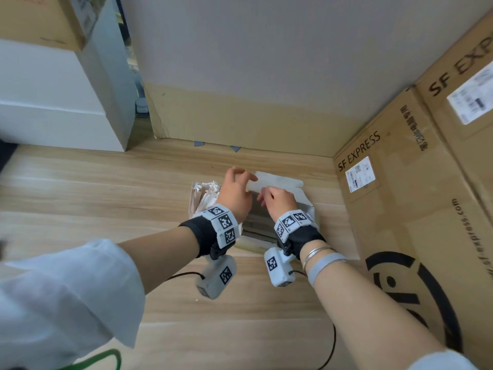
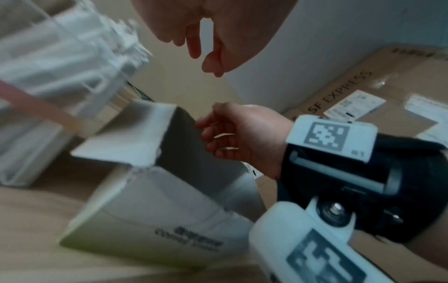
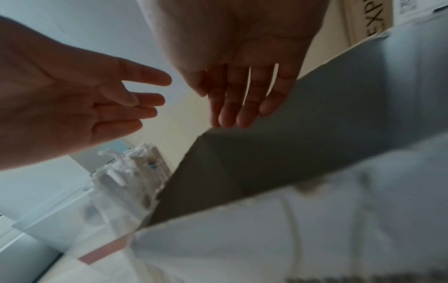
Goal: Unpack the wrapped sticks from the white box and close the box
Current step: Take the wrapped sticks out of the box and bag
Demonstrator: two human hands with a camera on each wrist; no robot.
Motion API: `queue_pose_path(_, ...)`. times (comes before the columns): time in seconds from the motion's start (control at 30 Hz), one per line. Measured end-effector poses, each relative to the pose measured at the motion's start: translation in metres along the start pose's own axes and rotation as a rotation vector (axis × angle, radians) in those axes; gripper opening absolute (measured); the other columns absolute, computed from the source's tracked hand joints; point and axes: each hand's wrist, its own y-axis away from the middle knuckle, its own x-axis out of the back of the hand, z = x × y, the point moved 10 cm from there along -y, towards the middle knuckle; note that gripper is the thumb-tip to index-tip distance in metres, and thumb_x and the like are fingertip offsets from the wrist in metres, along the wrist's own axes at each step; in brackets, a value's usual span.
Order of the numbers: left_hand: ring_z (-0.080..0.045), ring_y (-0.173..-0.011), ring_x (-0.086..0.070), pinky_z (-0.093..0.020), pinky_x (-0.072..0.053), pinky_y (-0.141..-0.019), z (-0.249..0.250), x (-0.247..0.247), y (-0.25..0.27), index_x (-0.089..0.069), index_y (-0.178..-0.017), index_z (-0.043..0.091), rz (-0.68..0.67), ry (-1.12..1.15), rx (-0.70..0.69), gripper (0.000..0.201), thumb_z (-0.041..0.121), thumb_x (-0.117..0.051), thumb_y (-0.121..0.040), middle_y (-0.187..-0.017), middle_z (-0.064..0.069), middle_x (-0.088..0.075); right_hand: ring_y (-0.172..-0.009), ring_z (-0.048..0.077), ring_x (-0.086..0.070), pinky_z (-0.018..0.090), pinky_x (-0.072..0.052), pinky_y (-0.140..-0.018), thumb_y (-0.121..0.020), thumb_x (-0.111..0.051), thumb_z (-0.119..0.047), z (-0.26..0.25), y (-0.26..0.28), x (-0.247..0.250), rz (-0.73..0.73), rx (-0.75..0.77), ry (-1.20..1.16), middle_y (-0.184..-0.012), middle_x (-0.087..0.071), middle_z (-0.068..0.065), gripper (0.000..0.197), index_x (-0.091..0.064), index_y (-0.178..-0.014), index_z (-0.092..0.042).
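Both forearms stretched forward, left hand and right hand side by side, fingers loosely extended

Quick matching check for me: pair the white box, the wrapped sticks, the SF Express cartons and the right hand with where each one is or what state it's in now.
1 white box
2 wrapped sticks
3 SF Express cartons
4 right hand

a on the floor, left of the box
b stacked on the right
c flaps open
d fingers straight, over the box opening

Pairs: 1-c, 2-a, 3-b, 4-d

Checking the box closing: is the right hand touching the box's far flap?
Touching. Right wrist view shows the right hand fingertips resting on the flap edge.
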Motion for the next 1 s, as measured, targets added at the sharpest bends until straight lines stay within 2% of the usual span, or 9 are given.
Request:
queue_pose_path(0.1,-0.033,-0.129,-0.042,-0.038,-0.042,-0.104,-0.003,-0.034,0.009,-0.042,-0.136,0.014,-0.112,-0.042,0.087,0.057,-0.005,-0.046,-0.083,-0.146,-0.016,-0.029,-0.082,0.024,-0.06,0.028,-0.048,-0.081,-0.098,-0.036,-0.018,0.027,0.007,-0.006,-0.103,-0.066,0.025,-0.091,-0.071,0.011,0.036,-0.07,-0.091,-0.008)
queue_pose_path(0.17,-0.039,-0.129,-0.042,-0.044,-0.041,-0.105,-0.017,-0.057,0.015,-0.02,-0.147,0.023,-0.212,-0.091,0.254,0.071,0.001,-0.047,-0.086,-0.148,-0.021,-0.026,-0.092,0.026,-0.063,0.03,-0.048,-0.084,-0.097,-0.037,-0.018,0.043,0.011,-0.011,-0.155,-0.104,0.078,-0.103,-0.072,0.011,0.034,-0.07,-0.101,-0.011)
queue_pose_path(0.23,-0.039,-0.121,-0.051,-0.042,-0.045,-0.098,-0.03,-0.07,0.021,0.006,-0.15,0.029,-0.284,-0.122,0.391,0.083,0.003,-0.046,-0.09,-0.144,-0.024,-0.033,-0.102,0.028,-0.064,0.032,-0.049,-0.086,-0.096,-0.038,-0.021,0.056,0.014,-0.017,-0.197,-0.133,0.131,-0.11,-0.071,0.009,0.032,-0.066,-0.109,-0.016)
queue_pose_path(0.3,-0.035,-0.109,-0.061,-0.037,-0.05,-0.088,-0.038,-0.073,0.019,0.018,-0.148,0.028,-0.287,-0.155,0.417,0.087,0.002,-0.044,-0.092,-0.132,-0.025,-0.05,-0.104,0.028,-0.063,0.031,-0.049,-0.086,-0.096,-0.04,-0.022,0.064,0.017,-0.02,-0.229,-0.149,0.147,-0.114,-0.07,0.008,0.03,-0.062,-0.116,-0.019)
queue_pose_path(0.4,-0.035,-0.11,-0.06,-0.032,-0.046,-0.087,-0.044,-0.067,0.013,0.012,-0.15,0.019,-0.221,-0.139,0.407,0.079,0.004,-0.043,-0.095,-0.128,-0.024,-0.056,-0.109,0.026,-0.062,0.026,-0.047,-0.086,-0.096,-0.043,-0.022,0.069,0.019,-0.023,-0.258,-0.151,0.141,-0.12,-0.067,0.006,0.031,-0.057,-0.124,-0.019)
queue_pose_path(0.57,-0.035,-0.118,-0.052,-0.037,-0.043,-0.099,-0.052,-0.066,0.013,0.011,-0.15,0.022,-0.221,-0.045,0.471,0.084,0.005,-0.047,-0.092,-0.137,-0.023,-0.043,-0.117,0.025,-0.058,0.028,-0.046,-0.095,-0.095,-0.044,-0.023,0.077,0.017,-0.032,-0.305,-0.172,0.199,-0.133,-0.059,0.004,0.038,-0.05,-0.132,-0.019)
queue_pose_path(0.73,-0.035,-0.121,-0.049,-0.036,-0.044,-0.096,-0.053,-0.063,0.017,-0.015,-0.148,0.026,-0.15,0.114,0.386,0.078,-0.005,-0.048,-0.084,-0.138,-0.019,-0.04,-0.125,0.027,-0.052,0.029,-0.043,-0.101,-0.094,-0.044,-0.018,0.07,0.012,-0.039,-0.296,-0.146,0.284,-0.142,-0.05,0.006,0.042,-0.048,-0.135,-0.022)
queue_pose_path(0.83,-0.034,-0.115,-0.052,-0.039,-0.046,-0.094,-0.056,-0.066,0.022,-0.021,-0.146,0.026,-0.16,0.107,0.34,0.072,-0.002,-0.045,-0.084,-0.132,-0.018,-0.047,-0.122,0.029,-0.053,0.033,-0.043,-0.099,-0.092,-0.045,-0.018,0.059,0.011,-0.05,-0.306,-0.119,0.373,-0.139,-0.051,0.01,0.042,-0.048,-0.134,-0.02)
queue_pose_path(1.0,-0.036,-0.118,-0.048,-0.042,-0.041,-0.097,-0.055,-0.068,0.027,-0.015,-0.147,0.028,-0.206,0.056,0.338,0.076,-0.006,-0.041,-0.085,-0.131,-0.019,-0.042,-0.12,0.03,-0.054,0.038,-0.045,-0.102,-0.091,-0.051,-0.019,0.058,0.008,-0.072,-0.395,-0.156,0.538,-0.132,-0.053,0.011,0.042,-0.047,-0.132,-0.013)
